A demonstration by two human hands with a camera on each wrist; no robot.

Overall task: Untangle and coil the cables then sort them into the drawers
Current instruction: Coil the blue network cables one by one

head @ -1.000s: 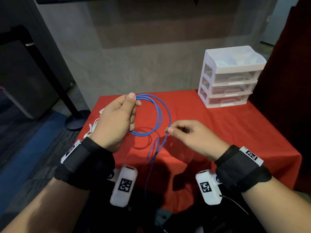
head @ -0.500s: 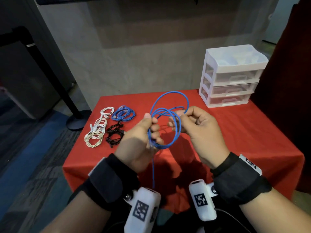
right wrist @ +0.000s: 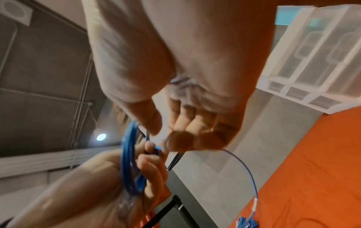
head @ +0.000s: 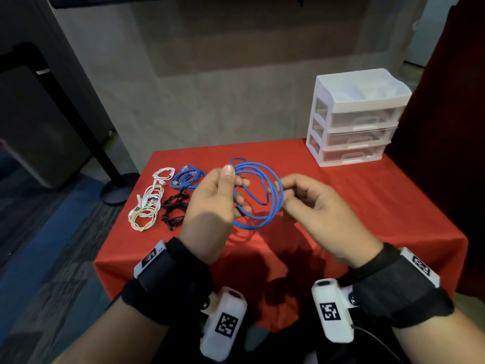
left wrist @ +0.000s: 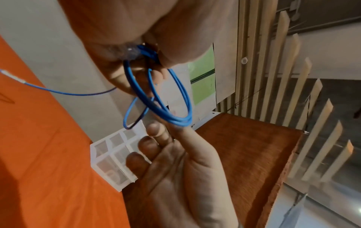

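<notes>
Red table cloth under my hands: white, black and blue coils already lie left of my fingers, drawers all closed. My left hand grips the blue cable loops — right hand pinches its far side. Sorting remains.
</notes>
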